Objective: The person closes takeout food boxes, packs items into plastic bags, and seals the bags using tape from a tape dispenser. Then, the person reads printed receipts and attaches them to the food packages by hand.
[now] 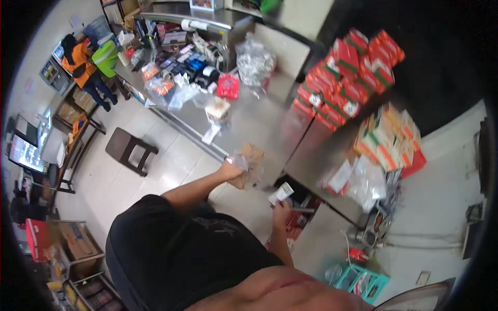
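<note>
My left hand (231, 170) is closed on a brown paper bag (252, 155) with clear plastic about it, over the near edge of the metal counter (259, 122). My right hand (281, 210) grips a white printed slip (281, 193) beside a dark opening in the counter. Red items (296, 224) lie inside that opening, partly hidden by my forearm. Further along the counter, a small whitish package (217, 110) sits near a red packet (228, 86). Fine print on the slip is too small to read.
Red boxes (342, 85) are stacked at the right, with orange-and-white boxes (389, 137) below them. Clear plastic bags (367, 181) lie nearby. A dark stool (130, 149) stands on the tiled floor. A person in orange (81, 62) is at the far left. A teal crate (363, 282) sits lower right.
</note>
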Tool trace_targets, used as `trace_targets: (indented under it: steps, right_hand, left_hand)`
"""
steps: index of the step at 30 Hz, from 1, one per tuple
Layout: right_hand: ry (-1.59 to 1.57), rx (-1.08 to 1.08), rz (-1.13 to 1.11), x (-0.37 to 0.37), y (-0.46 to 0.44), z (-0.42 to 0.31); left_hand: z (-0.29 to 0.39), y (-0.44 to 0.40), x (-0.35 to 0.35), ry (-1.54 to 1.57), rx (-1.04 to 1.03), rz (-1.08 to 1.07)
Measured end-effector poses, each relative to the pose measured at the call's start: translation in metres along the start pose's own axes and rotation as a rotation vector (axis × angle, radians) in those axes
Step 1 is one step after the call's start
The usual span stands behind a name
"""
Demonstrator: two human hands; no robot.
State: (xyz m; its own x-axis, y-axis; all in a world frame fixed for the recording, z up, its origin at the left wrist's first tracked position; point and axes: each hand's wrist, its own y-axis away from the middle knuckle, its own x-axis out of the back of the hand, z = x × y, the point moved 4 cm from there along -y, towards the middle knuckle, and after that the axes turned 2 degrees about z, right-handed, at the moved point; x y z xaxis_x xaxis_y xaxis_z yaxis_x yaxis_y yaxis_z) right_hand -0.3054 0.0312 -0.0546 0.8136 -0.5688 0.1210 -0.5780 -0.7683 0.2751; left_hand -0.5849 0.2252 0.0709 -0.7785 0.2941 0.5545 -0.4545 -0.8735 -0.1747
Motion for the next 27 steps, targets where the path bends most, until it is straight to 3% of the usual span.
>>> trace_targets:
  steps: [1,3,4,6,7,8,11,14,17,18,20,23,25,27]
  right_hand:
    - [0.007,0.008,-0.038,-0.052,-0.028,-0.011]
    - [0.044,-0.178,0.011,-0.139,-0.082,-0.007]
    - [0.059,-0.271,0.033,-0.179,-0.112,0.002]
    - [0.381,-0.093,0.011,-0.221,-0.173,0.086]
    - [0.542,-0.005,0.021,-0.241,-0.205,0.130]
    - [0.871,0.101,0.096,-0.264,-0.179,0.081]
    - [0.610,-0.159,0.061,-0.301,-0.139,0.009]
    - [0.930,0.210,0.114,-0.342,-0.148,-0.011]
    - [0.857,-0.060,0.240,-0.349,-0.150,-0.002]
    - [0.786,-0.067,0.247,-0.355,-0.141,-0.017]
    - [0.617,-0.088,0.269,-0.360,-0.131,-0.041]
    - [0.720,-0.047,0.235,-0.351,-0.127,-0.013]
    - [0.705,-0.064,0.187,-0.347,-0.126,-0.019]
    - [0.711,0.050,0.225,-0.348,-0.121,-0.021]
  left_hand:
    - [0.000,-0.012,0.021,-0.154,-0.153,0.099]
    - [-0.042,-0.051,0.032,-0.373,-0.307,0.205]
    - [-0.062,-0.074,0.034,-0.245,-0.272,0.155]
    - [-0.076,-0.112,0.043,0.189,-0.165,0.014]
    - [-0.084,-0.131,0.037,0.103,-0.303,0.004]
    - [-0.084,-0.149,0.043,0.009,-0.438,-0.012]
    - [-0.088,-0.176,0.076,0.282,0.142,-0.051]
    - [-0.156,-0.197,0.029,0.166,0.179,-0.326]
    - [-0.183,-0.213,0.020,0.376,0.364,-0.549]
    - [-0.179,-0.216,0.032,0.310,0.286,-0.599]
    - [-0.145,-0.230,0.092,0.154,0.121,-0.709]
    - [-0.105,-0.261,0.196,0.223,-0.136,-0.766]
    - [-0.112,-0.280,0.257,0.348,-0.086,-0.806]
    - [-0.129,-0.301,0.329,0.508,0.004,-0.824]
